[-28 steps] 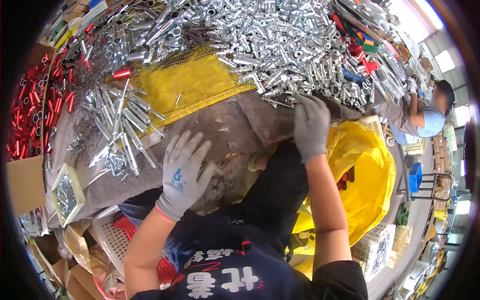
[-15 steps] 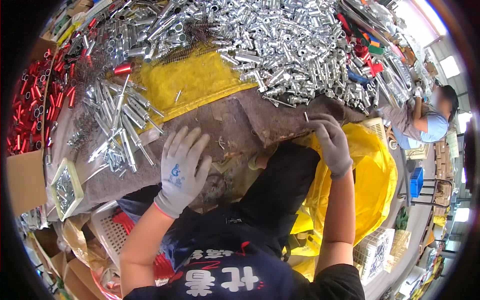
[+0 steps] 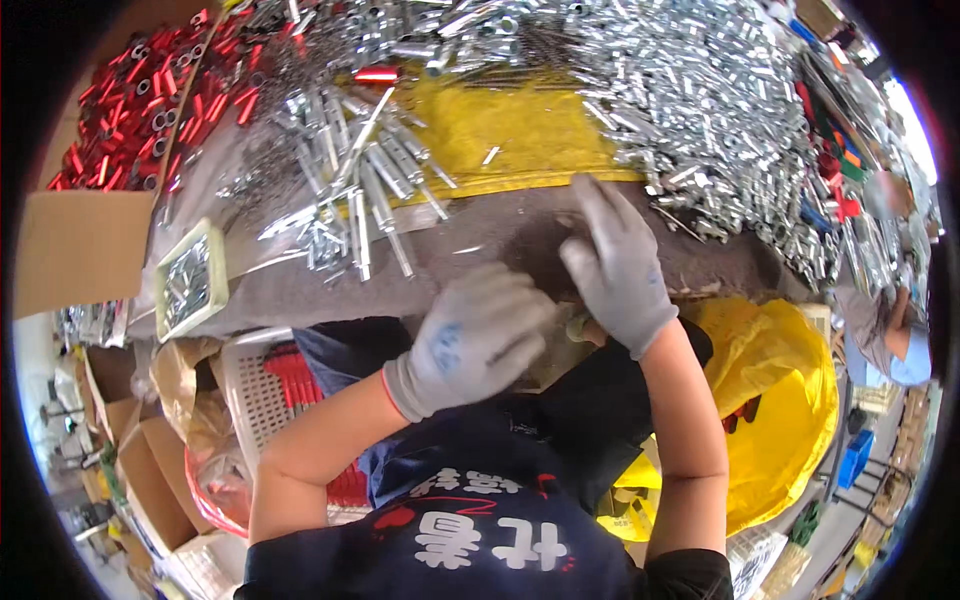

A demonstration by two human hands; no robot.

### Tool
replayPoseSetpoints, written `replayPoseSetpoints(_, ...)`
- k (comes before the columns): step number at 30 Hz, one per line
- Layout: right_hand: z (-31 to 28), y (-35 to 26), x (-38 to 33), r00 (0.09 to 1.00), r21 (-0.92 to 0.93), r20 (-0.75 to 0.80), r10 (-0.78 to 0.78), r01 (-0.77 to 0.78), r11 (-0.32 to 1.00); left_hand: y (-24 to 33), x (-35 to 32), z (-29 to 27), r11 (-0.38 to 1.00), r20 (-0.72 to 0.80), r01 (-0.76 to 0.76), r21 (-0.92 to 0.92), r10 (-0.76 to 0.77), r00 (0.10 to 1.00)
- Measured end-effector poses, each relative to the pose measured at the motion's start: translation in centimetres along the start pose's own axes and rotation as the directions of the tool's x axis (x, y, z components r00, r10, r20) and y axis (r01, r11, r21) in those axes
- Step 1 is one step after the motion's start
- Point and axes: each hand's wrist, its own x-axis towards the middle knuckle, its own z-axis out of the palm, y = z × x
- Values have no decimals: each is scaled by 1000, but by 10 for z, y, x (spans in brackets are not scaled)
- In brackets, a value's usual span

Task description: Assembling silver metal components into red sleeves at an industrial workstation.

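My left hand (image 3: 478,342), in a grey-white work glove, hovers at the front of the brown cloth (image 3: 500,228). Its fingers are blurred, with the thumb apart, and no object shows in them. My right hand (image 3: 622,268), gloved alike, reaches over the cloth toward the yellow sheet (image 3: 500,125); its fingers are stretched out and I see nothing held. Beyond my left hand a small shiny sliver (image 3: 467,249) lies on the cloth, and a short metal pin (image 3: 491,155) on the sheet. A pile of silver tubes with thin rods (image 3: 370,175) is left of the sheet.
A big heap of silver metal fittings (image 3: 700,110) covers the far right. Red tubes (image 3: 130,110) fill the far left, near a small tray of pins (image 3: 190,280). A white basket (image 3: 250,390) holds red parts; a yellow bag (image 3: 790,420) hangs right. Another person's arm (image 3: 897,325) shows.
My view has turned, shifting the bench rightward. My left hand has moved inward, closer to my right. My right hand has gone from a pinch on a small metal pin to outstretched fingers.
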Motion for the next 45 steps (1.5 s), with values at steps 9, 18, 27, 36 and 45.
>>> replayPoseSetpoints(9,29,-18,37,989,-91,116,-87,98,991,-46,-52,-43,816,-428,342,465,-131,894)
replayPoseSetpoints(18,13,-42,36,936,147,262,-234,201,968,-59,-84,-63,789,-575,440,428,-138,806)
replayPoseSetpoints(27,33,-18,70,954,258,299,-19,-62,964,-66,-89,-71,796,-578,448,406,-156,801)
replayPoseSetpoints(36,98,13,95,956,-62,291,32,-14,998,-66,-79,-63,763,-544,459,455,-170,821)
replayPoseSetpoints(45,57,29,64,986,382,148,81,-133,914,-67,-81,-64,778,-560,449,439,-155,814)
